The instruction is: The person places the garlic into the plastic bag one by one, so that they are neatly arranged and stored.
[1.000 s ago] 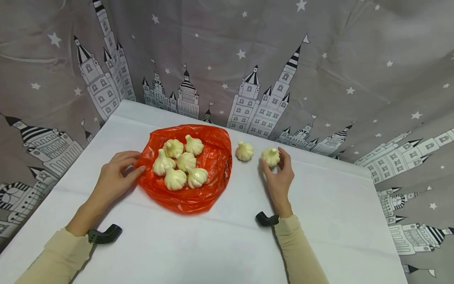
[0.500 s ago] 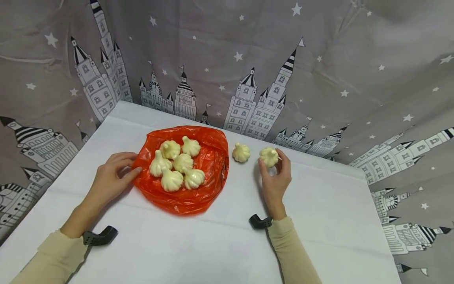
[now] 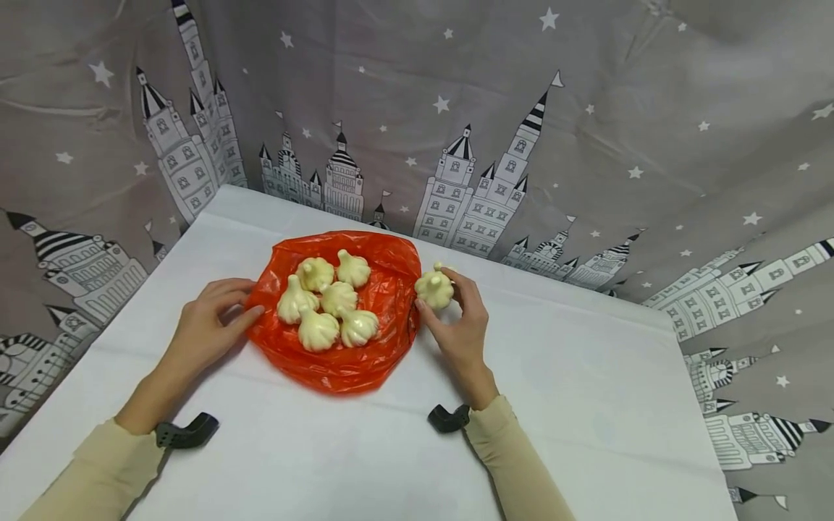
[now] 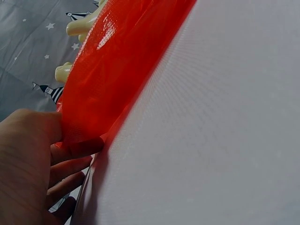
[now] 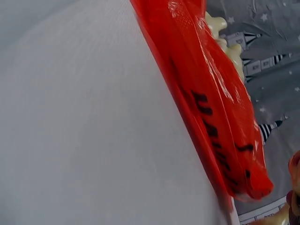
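Note:
A red plastic bag lies spread open on the white table, with several pale garlic bulbs grouped inside it. My left hand pinches the bag's left edge between thumb and fingers; the left wrist view shows the fingers against the red film. At the bag's right edge, my right hand holds one garlic bulb by its sides, stem upward. Another loose bulb sits behind the held one, mostly hidden by it and the fingers. In the right wrist view, only a sliver of that hand shows at the lower right.
A white cloth covers the table. Behind it hangs a grey curtain printed with castles and stars. Black marks show on the bag's right side.
My right hand has moved left with its garlic bulb, from beyond the loose bulb to the bag's right edge. My left hand stays at the bag's left edge.

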A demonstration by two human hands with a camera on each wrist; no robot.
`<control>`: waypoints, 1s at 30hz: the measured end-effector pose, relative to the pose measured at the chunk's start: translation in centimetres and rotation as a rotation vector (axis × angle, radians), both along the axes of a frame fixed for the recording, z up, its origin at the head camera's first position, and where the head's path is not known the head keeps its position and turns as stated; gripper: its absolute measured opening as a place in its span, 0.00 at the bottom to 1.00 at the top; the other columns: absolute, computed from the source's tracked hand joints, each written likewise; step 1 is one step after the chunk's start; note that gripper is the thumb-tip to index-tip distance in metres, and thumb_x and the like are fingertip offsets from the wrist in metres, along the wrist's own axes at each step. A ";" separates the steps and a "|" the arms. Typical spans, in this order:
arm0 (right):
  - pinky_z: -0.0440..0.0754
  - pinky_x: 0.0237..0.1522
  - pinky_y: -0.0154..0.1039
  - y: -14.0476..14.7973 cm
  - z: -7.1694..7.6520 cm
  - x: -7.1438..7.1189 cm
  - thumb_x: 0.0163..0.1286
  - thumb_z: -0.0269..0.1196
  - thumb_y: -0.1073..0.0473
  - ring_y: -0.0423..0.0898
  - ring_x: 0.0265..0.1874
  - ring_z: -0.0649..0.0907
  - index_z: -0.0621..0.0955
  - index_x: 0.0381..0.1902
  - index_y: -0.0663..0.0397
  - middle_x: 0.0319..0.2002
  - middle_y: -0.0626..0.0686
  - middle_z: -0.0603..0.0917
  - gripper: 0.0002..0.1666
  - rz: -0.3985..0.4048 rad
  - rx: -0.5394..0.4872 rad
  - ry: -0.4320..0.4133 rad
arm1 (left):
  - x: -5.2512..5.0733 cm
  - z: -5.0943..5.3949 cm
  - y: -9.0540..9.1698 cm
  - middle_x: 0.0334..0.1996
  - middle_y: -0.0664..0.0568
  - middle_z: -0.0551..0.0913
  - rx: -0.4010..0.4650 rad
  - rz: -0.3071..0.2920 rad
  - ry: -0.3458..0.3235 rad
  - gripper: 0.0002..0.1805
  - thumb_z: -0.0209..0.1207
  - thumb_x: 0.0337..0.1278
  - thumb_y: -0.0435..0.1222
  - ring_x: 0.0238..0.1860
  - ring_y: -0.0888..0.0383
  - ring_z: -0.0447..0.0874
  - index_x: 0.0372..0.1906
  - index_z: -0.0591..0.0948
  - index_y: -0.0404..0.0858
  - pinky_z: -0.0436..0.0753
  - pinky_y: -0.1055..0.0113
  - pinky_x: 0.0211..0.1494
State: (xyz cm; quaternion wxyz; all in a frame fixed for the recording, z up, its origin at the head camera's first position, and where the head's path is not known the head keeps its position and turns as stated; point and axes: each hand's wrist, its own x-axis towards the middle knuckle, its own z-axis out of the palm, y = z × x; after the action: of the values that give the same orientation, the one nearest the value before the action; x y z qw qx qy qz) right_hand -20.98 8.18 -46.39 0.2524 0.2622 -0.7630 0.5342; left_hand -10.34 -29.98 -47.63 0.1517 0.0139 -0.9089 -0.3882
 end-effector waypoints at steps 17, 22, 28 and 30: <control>0.77 0.70 0.44 -4.6 -0.5 -0.4 0.64 0.77 0.52 0.46 0.60 0.84 0.79 0.64 0.55 0.58 0.52 0.87 0.33 0.131 0.262 -0.101 | -0.1 0.1 0.3 0.64 0.39 0.82 0.002 0.003 -0.027 0.11 0.69 0.68 0.39 0.70 0.39 0.73 0.42 0.89 0.34 0.58 0.96 0.56; 0.77 0.71 0.44 -4.8 -0.4 -0.3 0.66 0.76 0.52 0.46 0.62 0.84 0.78 0.66 0.55 0.61 0.53 0.86 0.34 0.145 0.296 -0.106 | -0.1 0.1 0.2 0.64 0.39 0.82 -0.005 0.007 -0.035 0.12 0.68 0.69 0.40 0.70 0.39 0.73 0.43 0.89 0.34 0.59 0.95 0.56; 0.78 0.71 0.43 -4.9 -0.5 -0.2 0.67 0.75 0.51 0.47 0.63 0.83 0.77 0.67 0.56 0.61 0.54 0.85 0.34 0.141 0.323 -0.123 | -0.1 0.0 0.1 0.63 0.39 0.82 0.004 0.007 -0.026 0.11 0.69 0.68 0.39 0.69 0.39 0.73 0.42 0.89 0.34 0.60 0.95 0.56; 0.78 0.71 0.44 -4.9 -0.6 -0.2 0.67 0.75 0.52 0.48 0.63 0.83 0.77 0.68 0.57 0.62 0.54 0.85 0.35 0.145 0.329 -0.125 | 0.0 0.0 0.1 0.63 0.39 0.82 0.006 0.009 -0.026 0.10 0.69 0.68 0.39 0.69 0.39 0.73 0.42 0.89 0.34 0.60 0.95 0.56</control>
State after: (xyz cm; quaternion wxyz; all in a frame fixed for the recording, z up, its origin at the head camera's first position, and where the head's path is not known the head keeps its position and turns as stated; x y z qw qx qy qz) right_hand -21.21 3.29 -47.01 0.1191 0.3204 -0.8335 0.4342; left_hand -10.37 -29.87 -47.60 0.1415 0.0237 -0.9096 -0.3898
